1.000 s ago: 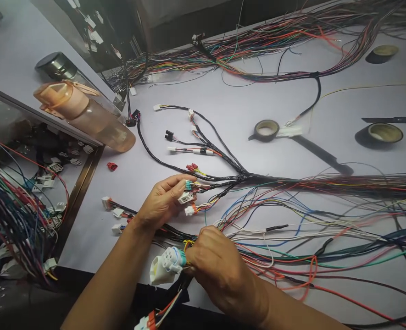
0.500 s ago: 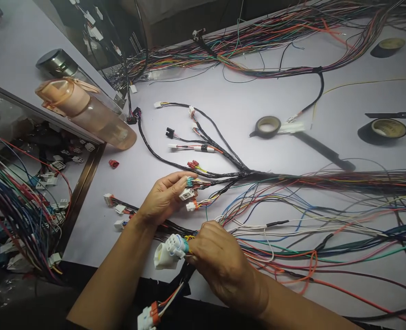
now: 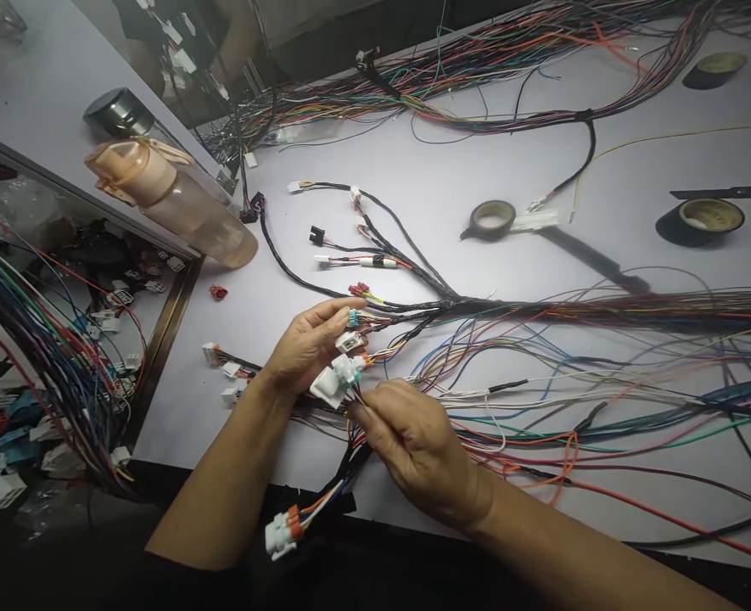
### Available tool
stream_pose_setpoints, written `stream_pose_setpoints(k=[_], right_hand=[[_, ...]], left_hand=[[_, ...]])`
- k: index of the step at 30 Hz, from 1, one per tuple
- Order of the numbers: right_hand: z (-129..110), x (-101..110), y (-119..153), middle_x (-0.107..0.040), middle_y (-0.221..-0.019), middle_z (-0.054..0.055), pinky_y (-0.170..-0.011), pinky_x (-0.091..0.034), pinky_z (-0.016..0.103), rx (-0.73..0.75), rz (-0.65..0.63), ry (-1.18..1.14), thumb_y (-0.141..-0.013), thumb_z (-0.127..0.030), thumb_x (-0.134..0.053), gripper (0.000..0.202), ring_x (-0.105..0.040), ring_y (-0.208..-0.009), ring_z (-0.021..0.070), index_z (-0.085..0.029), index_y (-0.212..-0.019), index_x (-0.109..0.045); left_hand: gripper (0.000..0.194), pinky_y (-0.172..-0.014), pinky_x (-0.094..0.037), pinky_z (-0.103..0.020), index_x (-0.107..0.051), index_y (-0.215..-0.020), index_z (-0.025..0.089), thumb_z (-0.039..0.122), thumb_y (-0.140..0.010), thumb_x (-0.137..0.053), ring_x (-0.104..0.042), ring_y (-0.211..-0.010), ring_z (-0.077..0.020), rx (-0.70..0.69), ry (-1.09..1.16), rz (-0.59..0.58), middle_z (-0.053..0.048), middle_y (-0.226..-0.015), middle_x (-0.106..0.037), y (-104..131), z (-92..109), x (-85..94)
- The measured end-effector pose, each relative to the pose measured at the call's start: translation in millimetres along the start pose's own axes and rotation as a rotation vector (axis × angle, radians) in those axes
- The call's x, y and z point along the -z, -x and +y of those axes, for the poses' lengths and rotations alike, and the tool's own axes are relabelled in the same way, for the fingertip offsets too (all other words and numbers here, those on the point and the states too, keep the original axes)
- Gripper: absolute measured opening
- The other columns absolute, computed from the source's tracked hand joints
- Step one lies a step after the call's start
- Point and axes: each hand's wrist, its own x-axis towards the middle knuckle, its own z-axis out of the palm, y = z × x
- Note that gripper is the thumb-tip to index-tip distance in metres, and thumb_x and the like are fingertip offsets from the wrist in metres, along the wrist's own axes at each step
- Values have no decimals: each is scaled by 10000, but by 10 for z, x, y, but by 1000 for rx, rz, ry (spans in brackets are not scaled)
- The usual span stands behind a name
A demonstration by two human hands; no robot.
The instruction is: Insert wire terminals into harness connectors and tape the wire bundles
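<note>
My left hand (image 3: pixel 302 350) pinches a small teal connector (image 3: pixel 353 318) between thumb and fingers. Just below it sits a white connector (image 3: pixel 350 342), partly against the fingers. My right hand (image 3: pixel 417 441) is closed round the wires behind a white-and-teal connector (image 3: pixel 347 370) and a white connector (image 3: pixel 327 388), raised near my left palm. Another branch with a white-and-orange connector (image 3: pixel 281 535) hangs over the table's front edge. Black-taped branches (image 3: pixel 406 318) run from the left-hand connectors to a long wire harness (image 3: pixel 540 312).
Beyond my hands lie taped branches with a black connector (image 3: pixel 317 236) and red connector (image 3: pixel 359 290). Tape rolls (image 3: pixel 493 219), a dark blade-like tool (image 3: pixel 728 193) and a wire bundle (image 3: pixel 464 76) lie farther off. A bottle (image 3: pixel 184 208) lies left, beside a bin of connectors (image 3: pixel 114 314).
My right hand has raised its connectors up and rightward, close to the ones in my left hand. My left hand keeps its pinch. The whole view has shifted slightly.
</note>
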Motion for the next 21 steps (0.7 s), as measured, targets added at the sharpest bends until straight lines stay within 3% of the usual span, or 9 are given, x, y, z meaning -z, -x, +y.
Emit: stream_pose_setpoints(k=[7, 15, 21], right_hand=[[-43, 27, -38, -365, -587, -41, -572, -291, 230, -114, 14, -64, -951, -202, -443, 332, -351, -552, 82, -191, -625, -380], [-8, 91, -72, -362, -550, -61, -512, -296, 214, -444, -17, -402, -964, -362, -443, 326, -335, -504, 70, -174, -764, -618], [60, 77, -84, -377, -538, -65, -481, -270, 220, -556, 24, -636, -940, -438, -486, 336, -328, -497, 70, -171, -799, -634]], left_hand=[[220, -616, -551, -245, -715, -966, 148, 239, -767, -736, -652, -633, -129, -71, -43, -9, -46, -767, -718, -7, -9, -18], [199, -600, -532, -218, -716, -979, 150, 248, -806, -700, -650, -645, -115, -73, -82, -10, -39, -791, -715, -36, -30, 34], [202, -615, -524, -220, -715, -980, 136, 252, -818, -684, -651, -659, -121, -104, -103, -22, -49, -774, -711, -40, -48, 46]])
